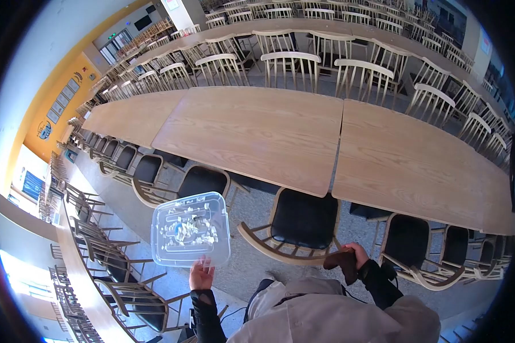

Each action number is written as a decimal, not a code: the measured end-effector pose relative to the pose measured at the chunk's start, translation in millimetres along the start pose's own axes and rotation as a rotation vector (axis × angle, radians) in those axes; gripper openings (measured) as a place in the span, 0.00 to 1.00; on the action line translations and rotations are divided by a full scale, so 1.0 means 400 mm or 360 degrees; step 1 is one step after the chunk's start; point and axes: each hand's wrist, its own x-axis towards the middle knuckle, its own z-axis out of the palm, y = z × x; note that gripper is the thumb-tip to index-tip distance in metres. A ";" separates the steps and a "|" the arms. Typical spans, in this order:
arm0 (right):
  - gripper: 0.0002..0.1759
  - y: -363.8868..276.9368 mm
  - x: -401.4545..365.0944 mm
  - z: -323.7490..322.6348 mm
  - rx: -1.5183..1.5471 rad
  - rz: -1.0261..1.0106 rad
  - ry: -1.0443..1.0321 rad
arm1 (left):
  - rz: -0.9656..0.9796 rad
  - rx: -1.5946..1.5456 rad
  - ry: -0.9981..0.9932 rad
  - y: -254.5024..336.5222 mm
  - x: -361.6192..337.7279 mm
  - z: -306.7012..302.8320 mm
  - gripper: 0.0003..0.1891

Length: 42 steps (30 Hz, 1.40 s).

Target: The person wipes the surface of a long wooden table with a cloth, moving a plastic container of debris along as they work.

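Note:
My left hand [201, 275] grips the near edge of a clear plastic container [165, 255], held out over the aisle floor. Small white scraps [191, 228] and a bit of blue lie inside it. A dark brown cloth [343, 263] hangs bunched from my right hand [358, 254], whose fingers are closed around it. That cloth overlaps the end of the wooden backrest of a black-seated chair [304, 217] in front of me.
A long row of light wood tables [252, 134] runs across ahead, with a seam between tabletops. Another black-seated chair [405, 243] stands to the right. Wooden chairs [292, 64] line the far side. Tilted chairs [134, 288] rest against a table at the left.

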 end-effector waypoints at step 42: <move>0.18 -0.272 0.584 0.591 -0.0133 -0.1956 0.1664 | -0.0678 0.0557 -0.0592 0.449 0.874 0.191 0.15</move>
